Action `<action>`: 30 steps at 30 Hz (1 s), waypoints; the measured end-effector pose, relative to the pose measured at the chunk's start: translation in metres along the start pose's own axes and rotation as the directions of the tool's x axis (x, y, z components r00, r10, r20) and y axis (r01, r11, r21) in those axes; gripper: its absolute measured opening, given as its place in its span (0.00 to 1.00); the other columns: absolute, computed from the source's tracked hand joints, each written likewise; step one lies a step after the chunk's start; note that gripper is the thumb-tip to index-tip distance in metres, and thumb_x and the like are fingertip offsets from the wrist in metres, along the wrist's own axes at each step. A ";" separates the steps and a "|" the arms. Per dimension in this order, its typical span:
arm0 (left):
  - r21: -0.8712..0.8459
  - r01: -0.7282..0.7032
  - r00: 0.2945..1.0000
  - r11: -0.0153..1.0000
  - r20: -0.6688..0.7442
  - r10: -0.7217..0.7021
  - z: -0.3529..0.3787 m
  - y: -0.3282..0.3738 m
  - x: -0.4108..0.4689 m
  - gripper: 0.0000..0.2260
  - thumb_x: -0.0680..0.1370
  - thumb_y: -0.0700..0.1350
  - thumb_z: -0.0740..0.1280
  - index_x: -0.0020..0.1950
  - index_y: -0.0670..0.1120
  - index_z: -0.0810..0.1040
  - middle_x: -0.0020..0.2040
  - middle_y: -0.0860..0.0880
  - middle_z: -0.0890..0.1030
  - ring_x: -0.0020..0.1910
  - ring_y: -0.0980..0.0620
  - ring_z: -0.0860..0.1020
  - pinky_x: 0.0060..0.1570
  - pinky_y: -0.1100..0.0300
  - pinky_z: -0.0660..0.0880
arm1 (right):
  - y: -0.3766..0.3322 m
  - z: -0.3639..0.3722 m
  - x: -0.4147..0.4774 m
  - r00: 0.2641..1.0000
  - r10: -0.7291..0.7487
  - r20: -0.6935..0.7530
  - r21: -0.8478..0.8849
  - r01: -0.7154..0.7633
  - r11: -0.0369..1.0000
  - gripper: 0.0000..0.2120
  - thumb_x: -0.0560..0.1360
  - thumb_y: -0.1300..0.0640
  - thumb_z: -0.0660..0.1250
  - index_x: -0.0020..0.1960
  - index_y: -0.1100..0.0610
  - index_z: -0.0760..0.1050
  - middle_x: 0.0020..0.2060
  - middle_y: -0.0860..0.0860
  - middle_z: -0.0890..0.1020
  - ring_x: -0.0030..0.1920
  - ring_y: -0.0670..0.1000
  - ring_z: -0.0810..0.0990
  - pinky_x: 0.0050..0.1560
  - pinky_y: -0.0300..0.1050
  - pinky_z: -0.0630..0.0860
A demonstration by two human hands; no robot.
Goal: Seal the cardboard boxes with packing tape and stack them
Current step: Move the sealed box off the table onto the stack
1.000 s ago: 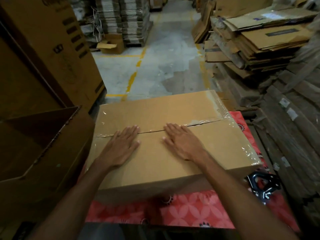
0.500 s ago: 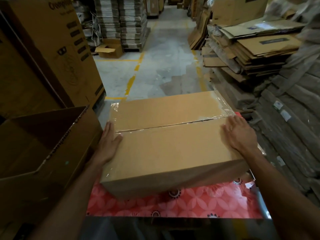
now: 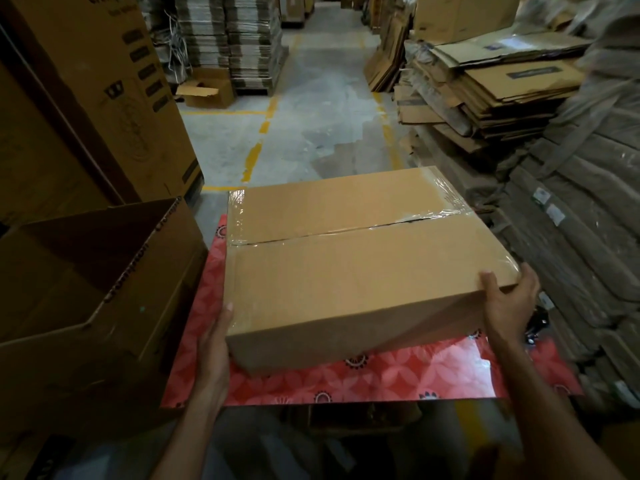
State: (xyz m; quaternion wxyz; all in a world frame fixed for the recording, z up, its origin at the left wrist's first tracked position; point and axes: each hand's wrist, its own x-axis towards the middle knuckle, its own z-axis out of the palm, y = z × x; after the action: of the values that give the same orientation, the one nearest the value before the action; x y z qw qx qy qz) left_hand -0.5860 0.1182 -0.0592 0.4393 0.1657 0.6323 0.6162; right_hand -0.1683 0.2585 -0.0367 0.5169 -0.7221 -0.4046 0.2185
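Note:
A taped brown cardboard box [image 3: 349,271] sits on the red patterned table [image 3: 398,379], with clear tape along its centre seam and over both ends. Its near edge looks raised off the cloth. My left hand [image 3: 213,344] holds the near left corner, thumb up along the side and fingers hidden beneath the box. At the near right corner my right hand [image 3: 509,299] grips the box with the thumb on top. A black tape dispenser [image 3: 536,328] lies just behind the right hand, mostly hidden.
A large open cardboard box [image 3: 86,292] stands against the table's left side. Tall printed cartons [image 3: 114,98] rise behind it. Flattened cardboard stacks [image 3: 502,84] and wrapped bundles [image 3: 581,220] line the right. A concrete aisle [image 3: 311,116] with yellow lines runs ahead.
My hands slid from the middle of the box top out to its sides, then down to the near corners. The box has turned slightly and its near edge has come up.

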 end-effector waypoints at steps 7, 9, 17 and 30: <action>0.004 0.125 0.987 0.992 0.105 -0.125 0.000 0.007 -0.002 0.30 0.70 0.65 0.73 0.69 0.55 0.78 0.65 0.47 0.81 0.63 0.41 0.79 0.60 0.41 0.77 | -0.009 0.007 -0.001 0.994 0.107 0.003 0.036 -0.107 0.994 0.36 0.76 0.53 0.71 0.79 0.58 0.58 0.76 0.60 0.60 0.73 0.61 0.66 0.69 0.52 0.66; -0.025 0.126 0.989 0.992 0.081 -0.123 0.003 0.004 -0.006 0.27 0.75 0.62 0.70 0.72 0.56 0.75 0.67 0.47 0.78 0.64 0.41 0.77 0.60 0.38 0.75 | -0.003 0.005 -0.001 0.988 0.152 0.021 0.068 -0.153 0.986 0.39 0.74 0.50 0.74 0.78 0.56 0.58 0.75 0.60 0.63 0.72 0.61 0.68 0.68 0.53 0.67; -0.002 0.021 0.998 1.000 -0.067 -0.021 0.019 0.030 -0.014 0.41 0.61 0.65 0.80 0.70 0.50 0.77 0.66 0.47 0.78 0.63 0.42 0.77 0.58 0.40 0.75 | -0.009 0.001 -0.006 0.971 0.234 0.056 0.202 -0.240 0.950 0.44 0.63 0.34 0.76 0.72 0.52 0.67 0.69 0.57 0.76 0.68 0.60 0.74 0.69 0.61 0.71; -0.033 -0.334 0.854 0.942 -0.434 0.287 -0.096 0.178 -0.052 0.41 0.64 0.60 0.80 0.72 0.45 0.72 0.63 0.47 0.79 0.57 0.49 0.80 0.45 0.46 0.80 | -0.150 0.089 -0.056 0.967 -0.114 0.229 0.591 -0.045 0.806 0.31 0.65 0.39 0.77 0.63 0.47 0.71 0.57 0.49 0.82 0.56 0.51 0.82 0.57 0.61 0.80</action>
State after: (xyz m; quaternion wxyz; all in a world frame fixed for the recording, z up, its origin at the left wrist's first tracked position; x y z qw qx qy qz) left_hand -0.6886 0.0519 0.1093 0.1948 0.1043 0.6432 0.7331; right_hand -0.3198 0.2841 0.0636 0.6637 -0.4837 -0.3920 0.4146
